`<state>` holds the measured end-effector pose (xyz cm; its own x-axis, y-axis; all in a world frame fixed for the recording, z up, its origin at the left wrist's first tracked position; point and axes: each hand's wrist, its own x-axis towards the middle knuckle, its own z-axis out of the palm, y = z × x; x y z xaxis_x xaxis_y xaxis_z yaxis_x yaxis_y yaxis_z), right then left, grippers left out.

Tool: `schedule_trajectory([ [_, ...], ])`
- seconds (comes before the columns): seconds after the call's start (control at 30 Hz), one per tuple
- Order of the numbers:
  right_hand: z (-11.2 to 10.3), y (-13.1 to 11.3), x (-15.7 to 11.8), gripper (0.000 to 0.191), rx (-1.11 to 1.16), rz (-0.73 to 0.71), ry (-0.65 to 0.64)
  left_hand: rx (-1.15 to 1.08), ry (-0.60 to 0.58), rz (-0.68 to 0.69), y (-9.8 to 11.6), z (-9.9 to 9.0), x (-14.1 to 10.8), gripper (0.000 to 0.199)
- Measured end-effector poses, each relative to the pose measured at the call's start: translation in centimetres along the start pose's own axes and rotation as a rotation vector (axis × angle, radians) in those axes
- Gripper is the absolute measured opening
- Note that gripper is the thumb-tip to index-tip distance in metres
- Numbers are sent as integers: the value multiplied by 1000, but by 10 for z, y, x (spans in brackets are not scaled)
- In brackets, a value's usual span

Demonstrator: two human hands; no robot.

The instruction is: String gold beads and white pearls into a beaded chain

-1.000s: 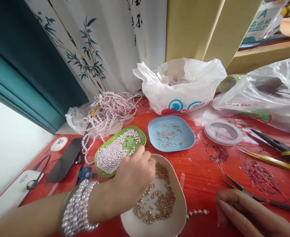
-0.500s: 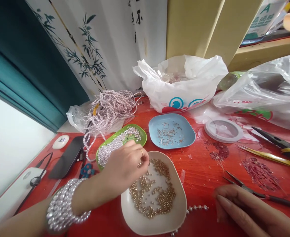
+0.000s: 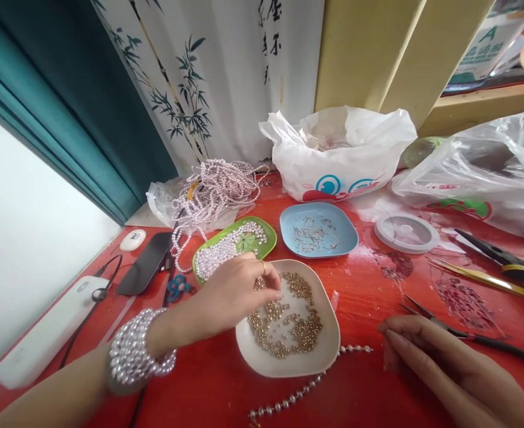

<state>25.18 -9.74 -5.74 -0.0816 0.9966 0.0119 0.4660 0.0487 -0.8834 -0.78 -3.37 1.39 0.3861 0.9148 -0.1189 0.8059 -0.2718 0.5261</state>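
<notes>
My left hand (image 3: 244, 288), with a ring and a wide pearl bracelet (image 3: 131, 351) on its wrist, hangs over the upper left of a white dish (image 3: 266, 365). Loose gold beads (image 3: 309, 333) lie in the dish. Thumb and index finger are brought together in a pinch; anything between them is too small to make out. At the right, my right hand (image 3: 435, 362) has its thumb and fingers pressed together, their contents hidden. Close to its fingertips ends a strand of silvery beads (image 3: 291, 401), curving below the dish. Beside that hand lie dark-handled pliers (image 3: 458, 333).
A green dish (image 3: 268, 235) of pearls and a blue dish (image 3: 351, 241) of metal pins stand behind. Bead strings (image 3: 221, 190), plastic bags (image 3: 342, 160), a round clear case (image 3: 407, 232), tweezers (image 3: 480, 276), yellow-handled pliers (image 3: 511, 255), a phone (image 3: 144, 264) and a power bank (image 3: 43, 333) surround them.
The camera view has shifted, uncovering more of the silvery strand below the dish. My left hand has turned slightly, its thumb and index finger showing more. My right hand keeps its pinched pose.
</notes>
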Motion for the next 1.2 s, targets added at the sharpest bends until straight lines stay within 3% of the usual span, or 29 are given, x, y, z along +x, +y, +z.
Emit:
schedule_trajectory([
  [0.3,5,-23,1,22,-67,-116,-29,27,-195,220,-7,5,-15,14],
  [0.6,7,-31,1,14,-39,-127,-12,240,-219,276,-5,11,-17,17],
  [0.83,7,-33,-1,16,-41,-126,-17,393,-159,342,-6,18,-17,21],
  [1.2,13,-39,10,20,44,-42,-72,351,-129,342,-10,23,-21,19],
])
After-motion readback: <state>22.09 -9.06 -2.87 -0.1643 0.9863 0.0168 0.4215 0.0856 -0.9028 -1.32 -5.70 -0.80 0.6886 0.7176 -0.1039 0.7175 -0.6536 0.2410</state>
